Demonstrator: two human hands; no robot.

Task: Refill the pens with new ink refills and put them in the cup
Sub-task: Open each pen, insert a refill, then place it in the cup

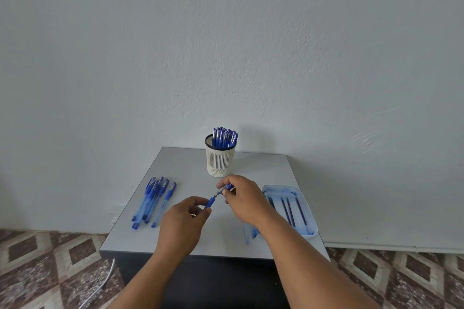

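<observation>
The left hand [184,218] grips the blue plastic pen [210,203] steady at centre, while the right hand [242,195] pinches what seems its cap, near the white slotted cup [221,162].

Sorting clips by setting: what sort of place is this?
Probably a room in a home: a small grey table against a bare white wall, and patterned floor tiles.
</observation>
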